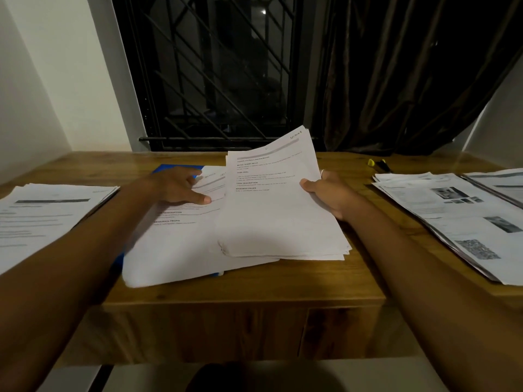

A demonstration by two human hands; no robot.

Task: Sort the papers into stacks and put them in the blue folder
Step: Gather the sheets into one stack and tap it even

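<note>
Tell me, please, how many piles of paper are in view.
5: left pile, middle pile on the folder under the left hand, lifted pile in the right hand, right pile, and a cut-off pile at the far-right edge. Others may be hidden.

Wooden table (254, 290), brown grain, front panel in shadow below its near edge. Behind it, a dark window (243, 89) with a black metal grille (181, 52) of diagonal bars; night outside. Dark curtain (410, 75) hangs right of the window, gathered toward the table's far edge. White wall (51, 80) on the left. Far right of the tabletop: small yellow marker (371, 162) beside a black pen (385, 166), touching or nearly so.
</note>
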